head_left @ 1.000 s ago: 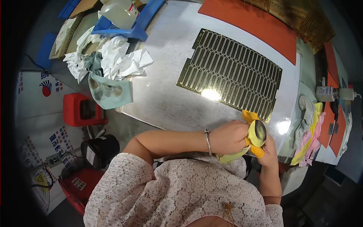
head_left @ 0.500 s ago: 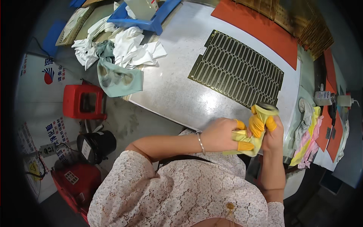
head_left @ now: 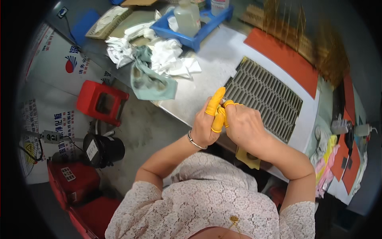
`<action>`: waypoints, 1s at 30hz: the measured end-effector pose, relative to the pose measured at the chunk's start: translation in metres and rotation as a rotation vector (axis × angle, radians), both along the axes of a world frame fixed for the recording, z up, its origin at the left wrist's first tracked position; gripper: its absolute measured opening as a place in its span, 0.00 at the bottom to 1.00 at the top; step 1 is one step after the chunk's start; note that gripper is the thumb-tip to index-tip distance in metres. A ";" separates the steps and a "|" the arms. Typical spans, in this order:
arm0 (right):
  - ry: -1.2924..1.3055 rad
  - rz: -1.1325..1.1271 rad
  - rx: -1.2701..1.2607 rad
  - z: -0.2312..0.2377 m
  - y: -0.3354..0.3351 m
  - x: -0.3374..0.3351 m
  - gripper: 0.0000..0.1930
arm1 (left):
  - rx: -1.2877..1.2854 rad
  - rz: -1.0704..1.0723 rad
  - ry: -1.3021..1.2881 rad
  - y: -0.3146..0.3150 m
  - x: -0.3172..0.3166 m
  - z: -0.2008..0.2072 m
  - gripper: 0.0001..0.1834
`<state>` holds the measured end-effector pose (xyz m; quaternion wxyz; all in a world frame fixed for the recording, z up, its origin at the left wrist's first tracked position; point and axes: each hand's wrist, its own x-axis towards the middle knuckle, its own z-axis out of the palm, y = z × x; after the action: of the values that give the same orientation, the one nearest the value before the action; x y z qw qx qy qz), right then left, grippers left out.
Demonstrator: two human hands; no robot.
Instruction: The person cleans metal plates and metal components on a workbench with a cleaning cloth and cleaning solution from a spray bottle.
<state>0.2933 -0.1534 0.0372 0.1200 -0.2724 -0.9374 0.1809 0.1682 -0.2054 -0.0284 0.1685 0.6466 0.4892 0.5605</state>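
My left hand (head_left: 205,125) and my right hand (head_left: 244,125) meet in front of the table's near edge, with yellow finger cots on several fingers. One cot-covered left finger (head_left: 217,101) points up, while the other left fingers curl in against my right hand. Between the fingertips shows a small pale bit, too small to name. A yellow cloth (head_left: 247,158) hangs below my right hand, which seems closed on it; the grip itself is hidden. Beyond the hands lies a flat dark panel (head_left: 264,95) with rows of long rounded loops.
White cloths (head_left: 169,57) and a stained green cloth (head_left: 153,83) lie at the table's left. Behind them stands a blue tray (head_left: 195,42) with bottles. An orange-red sheet (head_left: 284,59) borders the panel. A red stool (head_left: 101,101) and black bucket (head_left: 103,149) stand left.
Both hands have moved left and come together. The yellow cloth, earlier between both hands, now hangs under the right one. The view has shifted, and the dark round thing is out of sight.
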 end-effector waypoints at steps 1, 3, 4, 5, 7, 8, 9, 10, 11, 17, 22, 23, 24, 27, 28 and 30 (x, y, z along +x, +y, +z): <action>0.179 0.015 0.225 -0.001 0.010 -0.012 0.06 | -0.061 0.073 -0.221 0.008 -0.004 0.004 0.23; 0.287 0.154 0.259 0.006 0.032 -0.031 0.07 | -0.013 0.061 -0.300 0.023 -0.019 0.017 0.23; 0.354 0.174 0.109 0.012 0.040 -0.036 0.07 | -0.079 -0.019 -0.452 0.027 -0.028 0.030 0.23; 0.415 0.195 -0.043 0.018 0.049 -0.042 0.06 | -0.148 -0.107 -0.601 0.032 -0.038 0.042 0.23; 0.580 0.184 -0.311 0.032 0.059 -0.066 0.06 | -0.229 -0.190 -0.569 0.048 -0.069 0.055 0.24; 0.730 0.155 -0.619 0.037 0.064 -0.076 0.06 | -0.348 -0.271 -0.544 0.057 -0.084 0.060 0.24; 0.694 0.115 -0.894 0.048 0.082 -0.081 0.08 | -0.333 -0.282 -0.543 0.067 -0.093 0.065 0.24; 0.747 0.015 -0.913 0.052 0.102 -0.083 0.07 | -0.185 -0.162 -0.458 0.082 -0.102 0.068 0.26; 0.801 -0.087 -0.932 0.049 0.124 -0.085 0.07 | -0.039 -0.043 -0.376 0.097 -0.111 0.070 0.28; 1.314 0.155 -1.155 0.035 0.208 -0.112 0.09 | 0.116 0.419 -0.004 0.189 -0.167 0.032 0.44; 1.314 0.084 -1.240 0.038 0.224 -0.133 0.09 | -0.031 0.419 -0.011 0.209 -0.162 0.041 0.37; 1.327 0.058 -1.274 0.042 0.221 -0.138 0.10 | -0.031 0.417 -0.008 0.211 -0.166 0.037 0.37; 1.310 0.087 -1.263 0.040 0.224 -0.138 0.09 | -0.016 0.414 -0.024 0.213 -0.166 0.036 0.35; 1.270 0.095 -1.241 0.038 0.228 -0.142 0.07 | 0.019 0.381 -0.079 0.216 -0.166 0.035 0.34; 1.264 0.082 -1.231 0.038 0.228 -0.143 0.07 | 0.001 0.396 -0.077 0.215 -0.167 0.034 0.33; 1.265 0.068 -1.232 0.040 0.229 -0.145 0.07 | -0.021 0.415 -0.077 0.214 -0.166 0.034 0.32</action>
<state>0.1483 0.0755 0.0771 0.4428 -0.1096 -0.4390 0.7741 0.0017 0.0089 0.0057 0.0748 0.5081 0.6110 0.6024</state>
